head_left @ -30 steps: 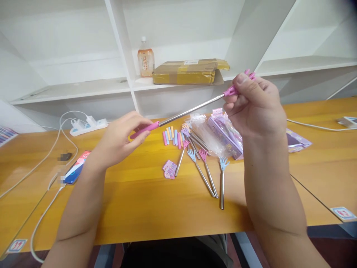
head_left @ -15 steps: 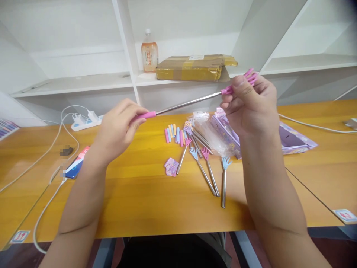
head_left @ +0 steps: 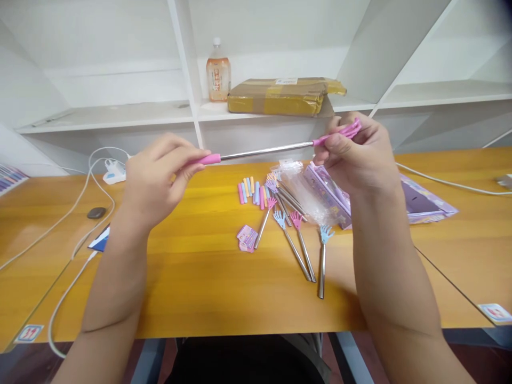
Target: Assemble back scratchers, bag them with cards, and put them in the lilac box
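Observation:
A pink back scratcher (head_left: 266, 150) with a drawn-out metal rod is held nearly level above the table, between both hands. My left hand (head_left: 160, 176) is closed on its pink handle sleeve. My right hand (head_left: 356, 154) pinches the pink hand-shaped head at the other end; its fingers partly cover the head. Below on the table lie more back scratchers, among them a blue one (head_left: 322, 261), with bare metal ends. Several coloured handle sleeves (head_left: 254, 193) in pink, blue and orange lie in a group. Small purple cards (head_left: 247, 238) rest beside one scratcher.
Clear plastic bags (head_left: 306, 194) and an open purple box (head_left: 428, 200) lie to the right. On the shelf stand a bottle (head_left: 218, 74) and a taped cardboard box (head_left: 278, 98). White cables, a power strip (head_left: 114, 172) and a phone (head_left: 100, 239) are at left.
The back scratcher has turned closer to level, its head end lowered by my right hand. My left hand has moved slightly left and up, still gripping the sleeve.

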A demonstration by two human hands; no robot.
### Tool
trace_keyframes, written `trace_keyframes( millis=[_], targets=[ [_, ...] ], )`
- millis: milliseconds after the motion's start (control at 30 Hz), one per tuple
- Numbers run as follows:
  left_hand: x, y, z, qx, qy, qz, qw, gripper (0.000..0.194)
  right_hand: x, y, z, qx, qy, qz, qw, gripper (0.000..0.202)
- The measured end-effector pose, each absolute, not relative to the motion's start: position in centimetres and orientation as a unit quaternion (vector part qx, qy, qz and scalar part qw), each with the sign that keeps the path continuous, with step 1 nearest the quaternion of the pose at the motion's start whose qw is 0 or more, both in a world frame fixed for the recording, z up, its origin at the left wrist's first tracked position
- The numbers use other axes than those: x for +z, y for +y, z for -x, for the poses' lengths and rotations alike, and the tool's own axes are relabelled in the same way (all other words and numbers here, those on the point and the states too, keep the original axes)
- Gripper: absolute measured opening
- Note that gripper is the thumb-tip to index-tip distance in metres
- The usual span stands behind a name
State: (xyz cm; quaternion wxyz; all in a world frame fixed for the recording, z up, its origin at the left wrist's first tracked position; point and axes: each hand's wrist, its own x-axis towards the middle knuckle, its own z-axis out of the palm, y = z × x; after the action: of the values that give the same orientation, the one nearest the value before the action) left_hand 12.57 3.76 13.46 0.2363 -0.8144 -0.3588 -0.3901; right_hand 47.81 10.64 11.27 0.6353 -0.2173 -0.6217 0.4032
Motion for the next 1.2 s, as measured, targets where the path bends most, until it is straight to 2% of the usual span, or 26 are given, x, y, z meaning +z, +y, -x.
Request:
trace_keyframes(
  millis=[233,467,1033,1200],
  targets=[
    [13.3,3.5,-12.9,-0.403,-0.341,0.823,0.209,0.022,11.7,10.3,-48.0,0.397,-0.632,0.203,0.634,0.054],
    [13.2,2.7,-13.3,-0.408,-0.324,0.821,0.234,0.021,11.7,10.0,-48.2,0.388,-0.659,0.176,0.619,0.042],
    [12.9,2.7,-14.2,-0.4,-0.323,0.82,0.252,0.019,11.4,8.9,-47.0,0.375,-0.688,0.21,0.584,0.043],
    [12.5,2.7,-15.0,-0.401,-0.327,0.824,0.23,0.02,11.3,8.9,-47.0,0.372,-0.693,0.236,0.57,0.04]
  ],
)
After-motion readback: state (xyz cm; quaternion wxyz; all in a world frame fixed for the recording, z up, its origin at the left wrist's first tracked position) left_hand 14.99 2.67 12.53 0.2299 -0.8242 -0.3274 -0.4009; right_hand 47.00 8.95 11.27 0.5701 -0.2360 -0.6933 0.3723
